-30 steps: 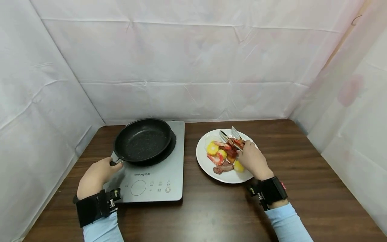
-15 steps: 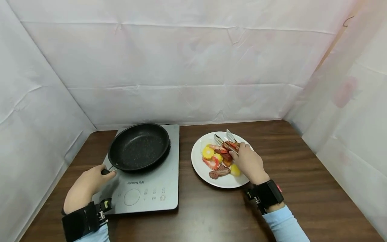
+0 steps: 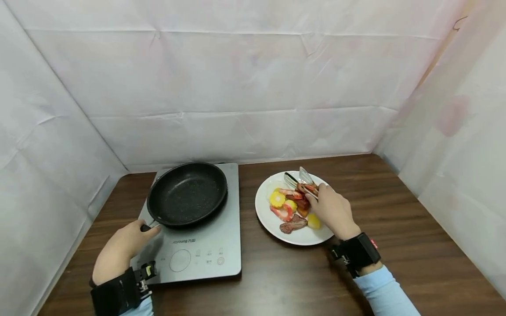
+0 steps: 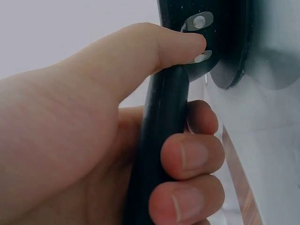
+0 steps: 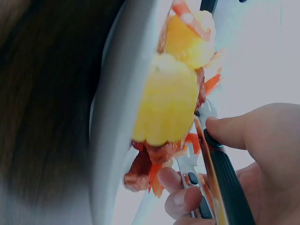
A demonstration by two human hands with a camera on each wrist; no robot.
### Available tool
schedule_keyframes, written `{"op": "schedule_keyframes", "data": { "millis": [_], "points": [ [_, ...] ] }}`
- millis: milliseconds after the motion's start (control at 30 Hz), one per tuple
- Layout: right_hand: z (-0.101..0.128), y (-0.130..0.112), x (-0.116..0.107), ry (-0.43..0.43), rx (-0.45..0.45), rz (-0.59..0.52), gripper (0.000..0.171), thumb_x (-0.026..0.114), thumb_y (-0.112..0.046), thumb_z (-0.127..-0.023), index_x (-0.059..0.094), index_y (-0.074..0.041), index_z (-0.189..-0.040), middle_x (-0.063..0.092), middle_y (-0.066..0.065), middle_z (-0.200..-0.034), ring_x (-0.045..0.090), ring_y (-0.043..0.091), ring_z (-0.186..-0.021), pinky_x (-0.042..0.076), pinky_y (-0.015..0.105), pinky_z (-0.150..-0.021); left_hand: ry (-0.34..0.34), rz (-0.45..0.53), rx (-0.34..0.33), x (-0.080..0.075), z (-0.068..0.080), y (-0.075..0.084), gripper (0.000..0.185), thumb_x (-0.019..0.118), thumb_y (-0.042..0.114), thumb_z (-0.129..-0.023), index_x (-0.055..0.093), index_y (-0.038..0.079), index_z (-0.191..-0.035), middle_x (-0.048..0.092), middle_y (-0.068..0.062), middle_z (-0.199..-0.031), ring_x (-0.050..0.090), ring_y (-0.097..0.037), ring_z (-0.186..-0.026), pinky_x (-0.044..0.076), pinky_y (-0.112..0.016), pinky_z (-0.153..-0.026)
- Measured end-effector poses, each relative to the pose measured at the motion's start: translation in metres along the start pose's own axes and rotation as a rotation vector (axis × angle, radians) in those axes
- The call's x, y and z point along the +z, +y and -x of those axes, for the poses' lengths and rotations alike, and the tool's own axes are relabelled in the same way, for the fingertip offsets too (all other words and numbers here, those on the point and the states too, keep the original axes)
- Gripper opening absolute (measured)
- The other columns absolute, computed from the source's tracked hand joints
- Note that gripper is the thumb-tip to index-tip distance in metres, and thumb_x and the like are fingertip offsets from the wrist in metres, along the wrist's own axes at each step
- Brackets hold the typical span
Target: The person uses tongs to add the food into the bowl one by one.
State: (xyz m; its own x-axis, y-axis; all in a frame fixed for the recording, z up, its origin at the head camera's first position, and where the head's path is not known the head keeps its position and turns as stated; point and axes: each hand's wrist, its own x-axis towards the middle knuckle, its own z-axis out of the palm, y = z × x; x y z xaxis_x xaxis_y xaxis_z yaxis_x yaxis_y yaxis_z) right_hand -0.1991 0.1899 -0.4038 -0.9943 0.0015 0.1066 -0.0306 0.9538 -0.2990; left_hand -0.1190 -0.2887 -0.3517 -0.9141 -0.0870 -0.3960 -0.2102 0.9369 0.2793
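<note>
My left hand [image 3: 126, 240] grips the black handle [image 4: 161, 117] of a black frying pan [image 3: 187, 194], its thumb stretched along the top near the rivets. The pan is over a silver induction cooktop [image 3: 213, 250]; whether it touches the surface I cannot tell. My right hand [image 3: 333, 211] holds metal tongs [image 5: 227, 183] with dark grips between thumb and fingers. Their tips lie spread over a white plate [image 3: 265, 219] of food. Beside the tongs are corn pieces [image 3: 277, 199], a red-and-white shrimp-like piece [image 3: 283, 213], a brown meat piece [image 3: 293, 224] and reddish-brown pieces [image 3: 297, 202].
The cooktop and plate stand apart on a dark wooden table [image 3: 272, 281]. White sheeting [image 3: 237, 79] forms walls behind and on both sides. Touch controls [image 3: 209, 254] line the cooktop's front.
The head view has shifted slightly. The pan has moved a little to the right over the cooktop. My right hand keeps the tongs at nearly the same place above the plate.
</note>
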Motion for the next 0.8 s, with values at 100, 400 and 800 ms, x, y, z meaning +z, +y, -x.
{"op": "schedule_keyframes", "data": {
  "millis": [100, 400, 800],
  "points": [
    [0.001, 0.001, -0.002, -0.011, -0.005, 0.015, 0.046, 0.061, -0.04, -0.1, 0.057, 0.005, -0.103, 0.063, 0.02, -0.087, 0.062, 0.033, -0.064, 0.045, 0.044, -0.049, -0.014, 0.018, -0.025, 0.002, 0.004, 0.001, 0.085, 0.042, 0.054, -0.104, 0.03, -0.02, -0.146, 0.042, -0.044, -0.143, 0.052, -0.06, -0.121, 0.048, -0.063, -0.093],
    [0.002, 0.0, -0.007, -0.049, -0.045, -0.053, 0.047, 0.064, -0.041, -0.099, 0.06, 0.004, -0.111, 0.068, 0.021, -0.097, 0.067, 0.038, -0.076, 0.049, 0.048, -0.056, 0.021, 0.021, -0.076, -0.005, 0.008, 0.003, 0.082, 0.044, 0.05, -0.104, 0.03, -0.019, -0.147, 0.043, -0.044, -0.142, 0.056, -0.057, -0.118, 0.048, -0.063, -0.094],
    [-0.009, 0.01, -0.042, -0.157, -0.107, -0.2, 0.061, 0.059, -0.045, -0.101, 0.052, 0.001, -0.141, 0.062, 0.028, -0.134, 0.062, 0.046, -0.119, 0.049, 0.059, -0.092, 0.071, -0.033, -0.006, -0.031, -0.002, -0.01, 0.072, 0.045, 0.043, -0.104, 0.037, -0.017, -0.144, 0.053, -0.043, -0.131, 0.064, -0.047, -0.098, 0.051, -0.056, -0.081]
  ]
}}
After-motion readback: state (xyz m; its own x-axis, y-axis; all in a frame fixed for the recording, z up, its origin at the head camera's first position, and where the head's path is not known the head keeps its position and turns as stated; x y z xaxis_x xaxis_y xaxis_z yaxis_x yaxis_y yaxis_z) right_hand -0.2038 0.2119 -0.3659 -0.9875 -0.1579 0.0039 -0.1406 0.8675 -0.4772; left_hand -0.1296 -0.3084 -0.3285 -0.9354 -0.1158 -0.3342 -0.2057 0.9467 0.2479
